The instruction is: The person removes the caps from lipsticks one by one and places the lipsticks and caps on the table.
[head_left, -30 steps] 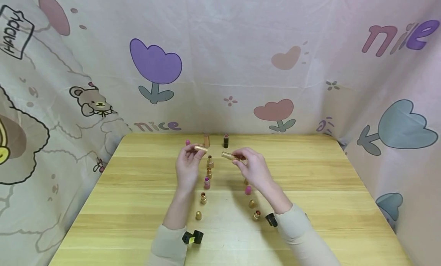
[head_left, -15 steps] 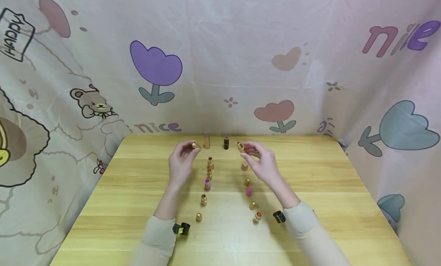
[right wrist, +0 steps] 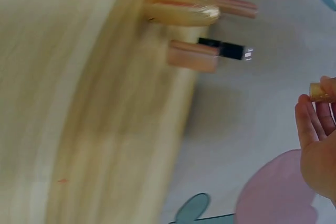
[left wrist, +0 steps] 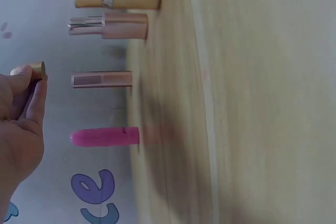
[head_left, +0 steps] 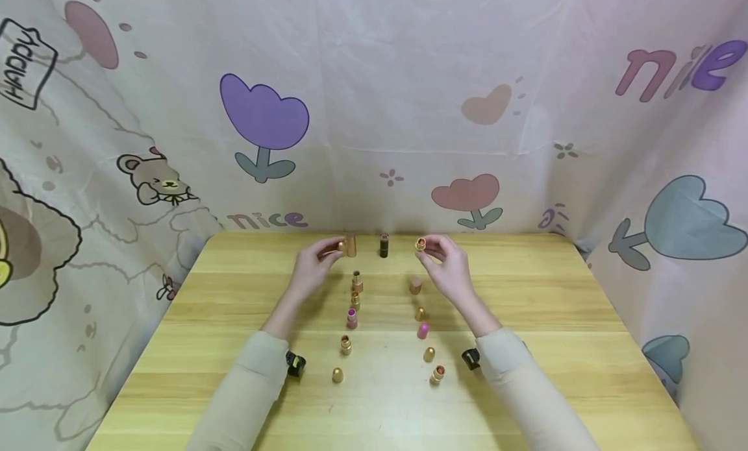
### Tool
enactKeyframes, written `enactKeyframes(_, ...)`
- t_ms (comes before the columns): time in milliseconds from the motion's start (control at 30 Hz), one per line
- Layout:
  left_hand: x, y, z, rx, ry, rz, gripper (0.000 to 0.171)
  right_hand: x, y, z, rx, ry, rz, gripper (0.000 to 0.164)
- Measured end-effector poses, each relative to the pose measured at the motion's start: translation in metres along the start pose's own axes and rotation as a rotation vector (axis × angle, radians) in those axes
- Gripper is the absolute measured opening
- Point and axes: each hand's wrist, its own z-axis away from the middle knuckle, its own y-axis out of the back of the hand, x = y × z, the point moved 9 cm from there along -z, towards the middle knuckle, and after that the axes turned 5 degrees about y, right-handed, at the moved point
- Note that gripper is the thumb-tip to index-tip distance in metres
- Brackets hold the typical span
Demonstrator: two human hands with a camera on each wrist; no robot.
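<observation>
Raised over the far part of the table, my left hand (head_left: 312, 266) pinches a small gold lipstick cap (head_left: 341, 246) between thumb and fingertips. To its right, my right hand (head_left: 448, 269) holds a gold lipstick tube (head_left: 421, 244) by its side, its round end toward the head camera. The two pieces are well apart. Behind the left hand stands a tall rose-gold lipstick (head_left: 351, 246). A black lipstick (head_left: 384, 246) stands between the hands at the back. The left wrist view also shows an upright pink lipstick (left wrist: 105, 136), which the left hand hides in the head view.
A left row holds open lipstick tubes, among them a pink one (head_left: 352, 318), and a gold cap (head_left: 337, 375) nearest. The right row has a rose-gold cap (head_left: 415, 285), a pink cap (head_left: 423, 331), gold caps and a gold tube (head_left: 438, 374). A printed cloth hangs behind the table.
My hands have moved apart, the cap and tube going from facing each other closely to a wide gap. The tube has turned its end toward the head camera.
</observation>
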Motion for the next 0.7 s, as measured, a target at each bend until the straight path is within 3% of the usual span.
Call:
enactKeyframes(300,-0.02,-0.021,-0.02,-0.145,0.064,-0.111,0.033,0.051,-0.006,-0.001,-0.073,-0.151,0.102,0.025)
enactKeyframes(533,-0.038,-0.04,-0.019,-0.248,0.239,-0.079,0.028,0.078,-0.013,0.002,-0.183,-0.253,0.182,0.028)
enactKeyframes(700,-0.04,-0.051,-0.021,-0.306,0.216,-0.139,0.026,0.089,-0.021,0.003,-0.259,-0.285,0.206,0.03)
